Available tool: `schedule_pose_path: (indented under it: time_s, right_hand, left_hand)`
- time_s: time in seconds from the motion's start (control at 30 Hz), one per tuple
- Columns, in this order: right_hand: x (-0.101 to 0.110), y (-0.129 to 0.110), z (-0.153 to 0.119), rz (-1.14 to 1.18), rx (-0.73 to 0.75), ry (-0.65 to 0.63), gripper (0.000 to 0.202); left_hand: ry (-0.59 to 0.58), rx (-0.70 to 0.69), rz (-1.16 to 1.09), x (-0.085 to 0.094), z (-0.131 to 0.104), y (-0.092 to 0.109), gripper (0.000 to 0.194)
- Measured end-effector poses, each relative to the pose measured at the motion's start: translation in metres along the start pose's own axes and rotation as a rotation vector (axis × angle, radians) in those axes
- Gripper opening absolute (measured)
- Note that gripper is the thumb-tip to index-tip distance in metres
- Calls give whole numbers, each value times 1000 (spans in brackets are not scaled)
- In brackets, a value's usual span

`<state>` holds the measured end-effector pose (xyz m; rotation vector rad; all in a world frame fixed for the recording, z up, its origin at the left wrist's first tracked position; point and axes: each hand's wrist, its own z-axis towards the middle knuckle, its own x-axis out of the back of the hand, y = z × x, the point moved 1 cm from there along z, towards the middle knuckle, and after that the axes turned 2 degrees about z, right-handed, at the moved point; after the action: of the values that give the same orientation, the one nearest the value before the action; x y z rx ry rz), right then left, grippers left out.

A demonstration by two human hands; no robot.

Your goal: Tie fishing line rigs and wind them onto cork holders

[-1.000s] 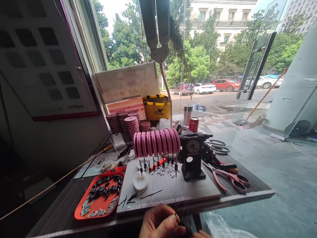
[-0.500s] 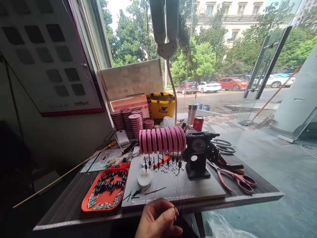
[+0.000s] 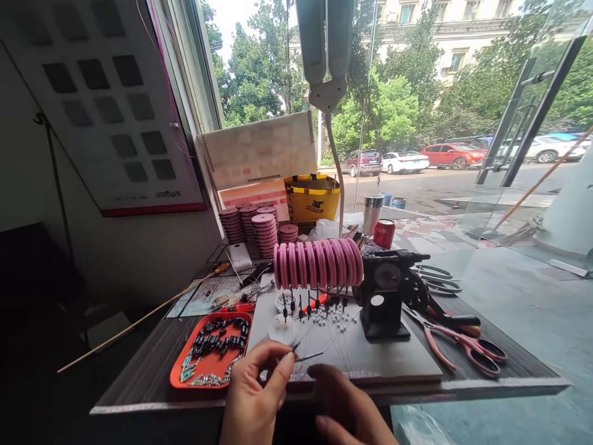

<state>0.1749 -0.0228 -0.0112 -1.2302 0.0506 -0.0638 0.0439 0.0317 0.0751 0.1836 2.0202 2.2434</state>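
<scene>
While a small dark piece (image 3: 296, 348) sat pinched between thumb and forefinger of the left hand (image 3: 254, 386), the right hand (image 3: 349, 402) hung just beside, thumb and fingers parted, seemingly empty. A light, steady pinch seemed best, clear of the beads (image 3: 340, 319) and spools (image 3: 319, 264) beyond.

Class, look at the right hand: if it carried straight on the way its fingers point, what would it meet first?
Probably the left hand, which lies ahead of the right hand towards the left. Depth is unclear, so it might reach over the thin dark strip instead.
</scene>
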Motion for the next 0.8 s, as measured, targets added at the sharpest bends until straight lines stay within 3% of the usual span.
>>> schedule_pose_path:
  time_s: [0.1,0.17,0.37,0.57,0.8]
  right_hand:
    - [-3,-11,19,262,-179,92,37]
    - [-3,-20,25,301,-245,178,35]
    - [8,-29,27,199,-200,210,33]
    - [19,-36,22,211,-209,189,32]
    - [19,-40,11,507,-241,260,32]
  left_hand:
    - [39,-29,28,-4,3,2,12]
    - [71,-72,56,-9,4,-2,11]
    - [-144,-125,281,-19,4,-17,16]
    - [-249,-51,147,-23,1,-16,12]
    - [-130,-86,65,-24,-10,-21,7]
